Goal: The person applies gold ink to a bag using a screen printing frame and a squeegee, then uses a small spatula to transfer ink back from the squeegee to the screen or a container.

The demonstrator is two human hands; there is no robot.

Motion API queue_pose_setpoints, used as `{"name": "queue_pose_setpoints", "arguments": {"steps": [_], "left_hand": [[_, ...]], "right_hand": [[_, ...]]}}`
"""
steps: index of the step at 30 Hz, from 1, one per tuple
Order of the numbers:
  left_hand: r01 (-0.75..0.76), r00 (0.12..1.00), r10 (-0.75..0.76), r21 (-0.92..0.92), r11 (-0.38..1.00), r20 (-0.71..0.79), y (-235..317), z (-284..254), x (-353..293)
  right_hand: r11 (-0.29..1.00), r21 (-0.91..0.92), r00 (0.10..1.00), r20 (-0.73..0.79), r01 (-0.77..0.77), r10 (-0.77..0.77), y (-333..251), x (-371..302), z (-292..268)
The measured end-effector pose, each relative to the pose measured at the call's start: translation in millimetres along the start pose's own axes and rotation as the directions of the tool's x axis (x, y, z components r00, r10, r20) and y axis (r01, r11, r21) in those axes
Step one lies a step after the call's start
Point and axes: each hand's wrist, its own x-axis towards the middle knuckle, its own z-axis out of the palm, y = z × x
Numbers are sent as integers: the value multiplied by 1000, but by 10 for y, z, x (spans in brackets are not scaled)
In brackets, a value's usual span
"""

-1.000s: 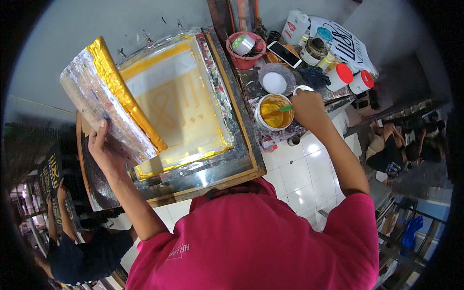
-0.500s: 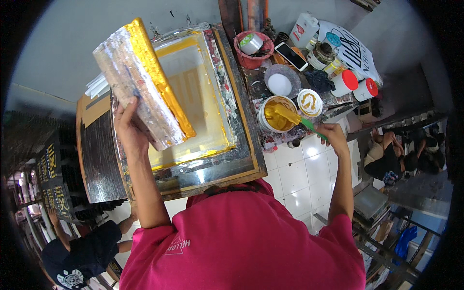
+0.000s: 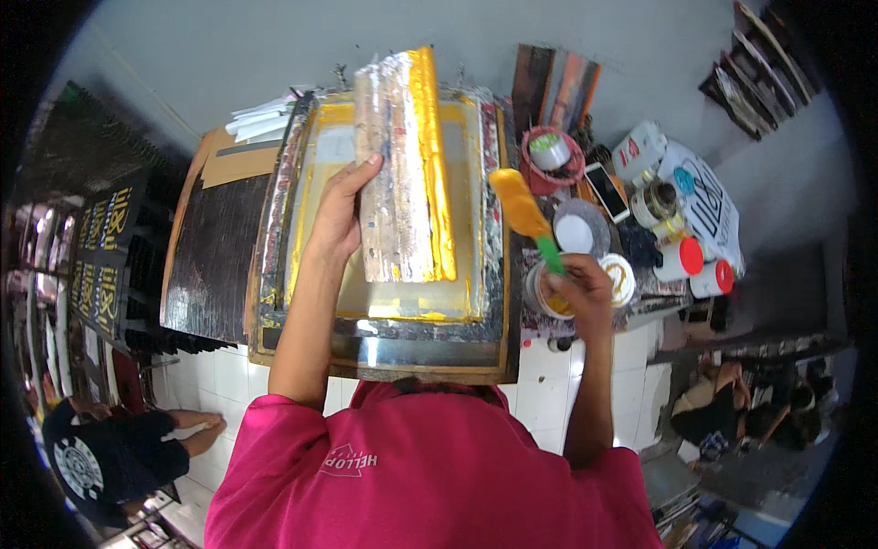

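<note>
My left hand (image 3: 340, 209) grips a paint-stained wooden squeegee (image 3: 384, 183), held nearly upright. Thick yellow ink coats its right edge. Below the squeegee lies a screen printing frame (image 3: 283, 201) with yellow-smeared mesh, partly hidden by it. My right hand (image 3: 585, 291) is closed round the green handle of a spatula (image 3: 519, 206), whose blade is covered in yellow ink and points up and left. Under that hand stands a white tub (image 3: 538, 295) of yellow ink, mostly hidden. Beside it sits a white lid (image 3: 618, 279) smeared with ink.
On the right bench are a grey bowl of white ink (image 3: 574, 233), a red bucket (image 3: 554, 163), a phone (image 3: 607, 193), and red-lidded jars (image 3: 678, 260). Cardboard (image 3: 240, 161) lies left of the frame. One person (image 3: 114, 457) is at lower left; others (image 3: 732, 407) are at right.
My right hand has lifted the spatula out of the ink tub and swung its blade up and left. My left hand has turned the squeegee closer to upright. The view has shifted.
</note>
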Motion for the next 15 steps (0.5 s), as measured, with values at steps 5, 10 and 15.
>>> {"name": "queue_pose_setpoints", "arguments": {"steps": [5,10,15], "left_hand": [[113,993,-106,-217,970,43,116,30,-27],[123,992,-108,-336,934,63,198,0,-113],[120,993,-108,-402,908,53,321,-135,-205]], "right_hand": [[961,118,968,-9,252,-252,228,539,992],[915,130,924,-58,383,-378,281,680,1433],[891,24,891,-34,453,-452,364,624,1556]]}}
